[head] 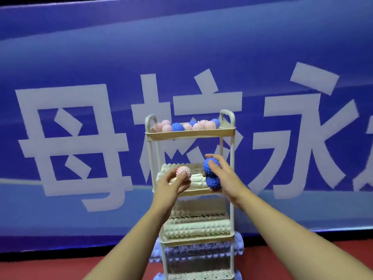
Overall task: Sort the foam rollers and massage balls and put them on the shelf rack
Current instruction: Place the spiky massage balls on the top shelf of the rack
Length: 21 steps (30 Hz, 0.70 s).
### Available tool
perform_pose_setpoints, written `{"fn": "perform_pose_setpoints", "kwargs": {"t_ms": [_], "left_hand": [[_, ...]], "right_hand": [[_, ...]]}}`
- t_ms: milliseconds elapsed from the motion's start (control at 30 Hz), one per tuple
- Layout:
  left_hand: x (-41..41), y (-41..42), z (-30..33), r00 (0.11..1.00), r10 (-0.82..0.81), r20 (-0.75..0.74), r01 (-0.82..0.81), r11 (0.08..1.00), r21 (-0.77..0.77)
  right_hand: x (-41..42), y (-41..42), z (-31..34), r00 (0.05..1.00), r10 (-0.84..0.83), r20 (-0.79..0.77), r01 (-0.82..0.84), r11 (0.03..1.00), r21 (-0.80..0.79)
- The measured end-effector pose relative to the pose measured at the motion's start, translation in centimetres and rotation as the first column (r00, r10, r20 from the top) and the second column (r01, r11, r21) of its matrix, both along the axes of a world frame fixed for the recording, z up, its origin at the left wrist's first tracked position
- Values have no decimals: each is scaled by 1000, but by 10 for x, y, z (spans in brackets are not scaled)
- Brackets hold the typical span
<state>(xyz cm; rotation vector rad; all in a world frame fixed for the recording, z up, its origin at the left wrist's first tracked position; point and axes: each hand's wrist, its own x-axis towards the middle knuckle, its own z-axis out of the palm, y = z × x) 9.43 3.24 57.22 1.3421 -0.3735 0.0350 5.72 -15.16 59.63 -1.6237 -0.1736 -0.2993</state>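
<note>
My left hand (171, 185) grips a pink spiky massage ball (183, 173); my right hand (223, 174) clutches two blue spiky massage balls (211, 165) — both in front of the cream tiered shelf rack (190, 134).

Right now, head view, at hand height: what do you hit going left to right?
Left hand → pink ball it holds → blue balls gripped by the right hand → right hand → rack right post. Behind them all, cream rollers on the second shelf.
</note>
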Motion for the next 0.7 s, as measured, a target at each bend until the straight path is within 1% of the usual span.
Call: {"fn": "perform_pose_setpoints", "kwargs": {"t_ms": [100, 167, 233, 267, 333, 400, 433, 467, 500, 567, 600, 667, 700], "left_hand": [[17, 0, 50, 993, 55, 102, -57, 998, 16], [33, 0, 77, 972, 101, 211, -121, 989, 84], [52, 1, 101, 934, 148, 325, -217, 958, 188], [62, 0, 113, 909, 176, 378, -281, 928, 245], [84, -1, 131, 861, 209, 463, -388, 859, 334], [105, -6, 144, 841, 202, 503, -433, 808, 399], [114, -10, 150, 835, 192, 516, -449, 780, 436], [123, -13, 154, 826, 176, 536, -467, 747, 473], [131, -18, 157, 816, 160, 555, -483, 716, 504], [144, -27, 156, 808, 138, 572, -501, 672, 546], [149, -31, 153, 806, 130, 577, -507, 655, 560], [154, -38, 148, 786, 104, 610, -534, 612, 584], [156, -40, 146, 774, 89, 627, -548, 591, 593]], "right_hand": [[17, -6, 55, 990, -90, 112, 108, 981, -162], [36, -13, 85, 970, -130, 207, 198, 915, -351], [57, -20, 110, 952, -159, 261, 280, 798, -533], [68, -23, 121, 941, -180, 285, 322, 733, -599], [88, -27, 138, 917, -212, 337, 394, 606, -692], [107, -30, 149, 907, -217, 361, 422, 450, -787], [117, -32, 151, 910, -216, 353, 412, 384, -827], [122, -33, 150, 918, -222, 329, 389, 342, -855], [127, -35, 147, 925, -236, 297, 364, 334, -870], [134, -37, 135, 929, -274, 250, 338, 347, -875], [138, -37, 127, 921, -290, 261, 351, 323, -879], [143, -37, 116, 901, -298, 316, 388, 228, -893], [145, -38, 115, 898, -292, 330, 395, 201, -897]]}}
